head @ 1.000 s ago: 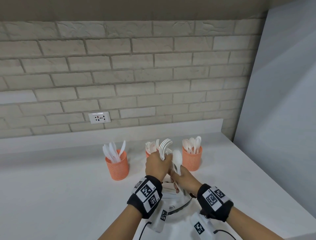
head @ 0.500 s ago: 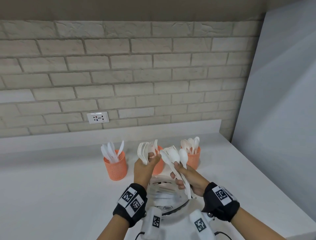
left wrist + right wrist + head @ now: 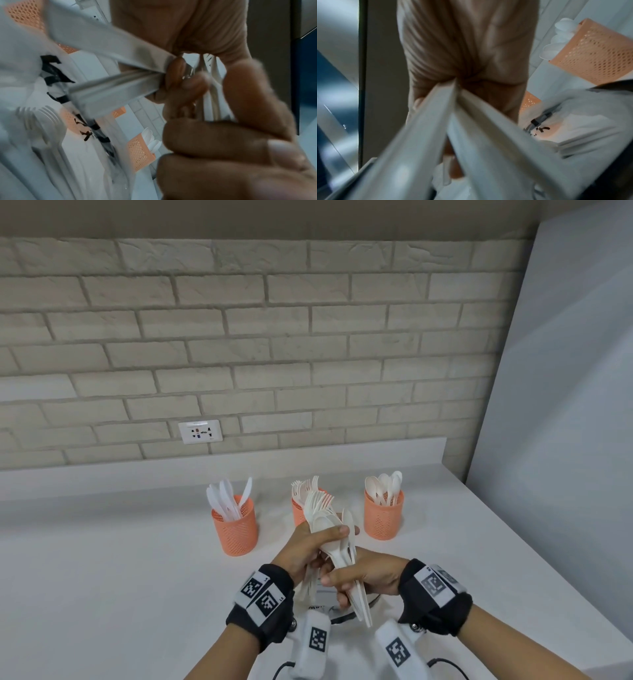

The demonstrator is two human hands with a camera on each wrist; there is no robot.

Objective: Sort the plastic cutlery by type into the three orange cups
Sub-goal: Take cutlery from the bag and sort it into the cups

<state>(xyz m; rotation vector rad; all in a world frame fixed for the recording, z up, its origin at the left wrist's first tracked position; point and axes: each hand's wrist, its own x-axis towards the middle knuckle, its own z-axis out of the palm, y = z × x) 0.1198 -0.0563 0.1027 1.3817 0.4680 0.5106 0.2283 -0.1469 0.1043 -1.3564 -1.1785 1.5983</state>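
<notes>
Three orange mesh cups stand in a row on the white counter (image 3: 102, 559): the left cup (image 3: 234, 525) holds knives, the middle cup (image 3: 298, 513) forks, the right cup (image 3: 383, 517) spoons. In front of the middle cup my hands meet. My left hand (image 3: 325, 546) grips a bunch of white forks (image 3: 318, 501), tines up, its thumb lying across the spoon bowls. My right hand (image 3: 346, 587) grips a bundle of white spoons (image 3: 358, 601) by the handles. The wrist views are blurred; the left wrist view shows fork tines (image 3: 46, 119) and the spoon cup (image 3: 139, 152).
A clear plastic bag with black print (image 3: 322, 607) lies on the counter under my hands. A wall socket (image 3: 200, 432) sits in the brick wall behind. A grey panel (image 3: 555, 422) closes off the right side, and the counter's right edge runs near my right arm.
My hands, apart half a second ago, have come together. The left hand moved right with the forks, and its thumb now lies over the spoons held in the right hand.
</notes>
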